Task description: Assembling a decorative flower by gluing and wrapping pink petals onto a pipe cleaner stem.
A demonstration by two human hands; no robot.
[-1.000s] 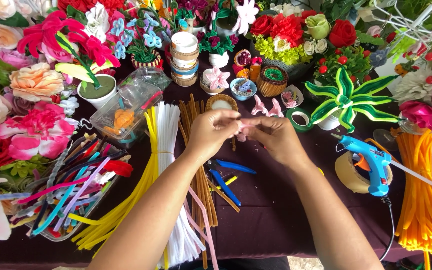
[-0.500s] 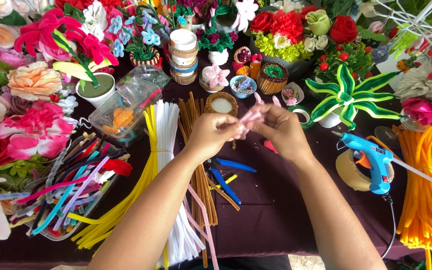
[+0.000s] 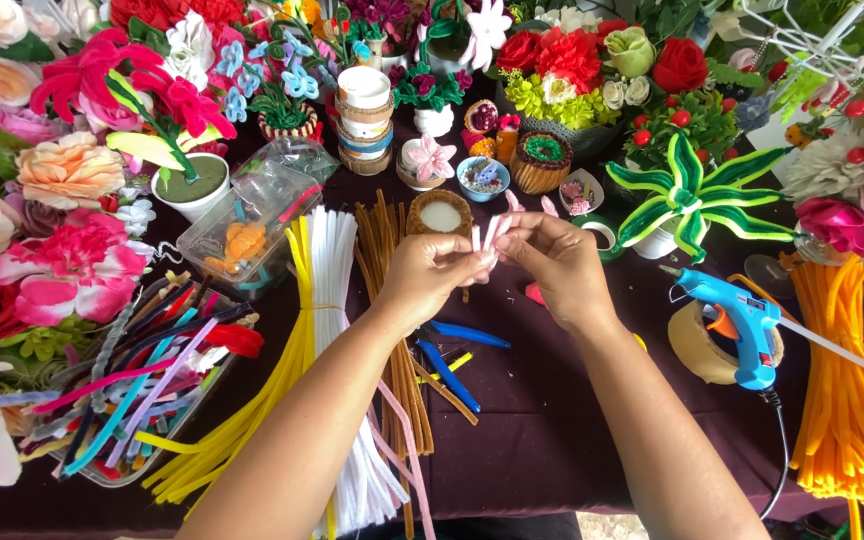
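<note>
So we've got both hands up over the middle of the bench (image 3: pixel 552 440), which has a dark maroon cloth on it. Our left hand (image 3: pixel 432 275) and right hand (image 3: pixel 552 265) are pinched together on the same little pink pipe-cleaner piece (image 3: pixel 492 235), fingertips meeting, with a few pale pink ends poking up between them. It's held in the air just in front of the small round brown pot (image 3: pixel 440 213).

Under our left wrist lie bundles of pipe cleaners: yellow (image 3: pixel 282 370), white (image 3: pixel 337 300) and brown (image 3: pixel 387 250). A couple of blue stems (image 3: pixel 452 365) sit on the cloth beneath the hands. Off to the right there's a blue glue gun (image 3: pixel 742 325) resting on a roll of tape (image 3: pixel 697 345), and beyond that a fat orange bundle (image 3: pixel 842 400). A clear tray of mixed coloured stems (image 3: pixel 122 390) sits on the left. Finished flowers crowd the back and sides.
</note>
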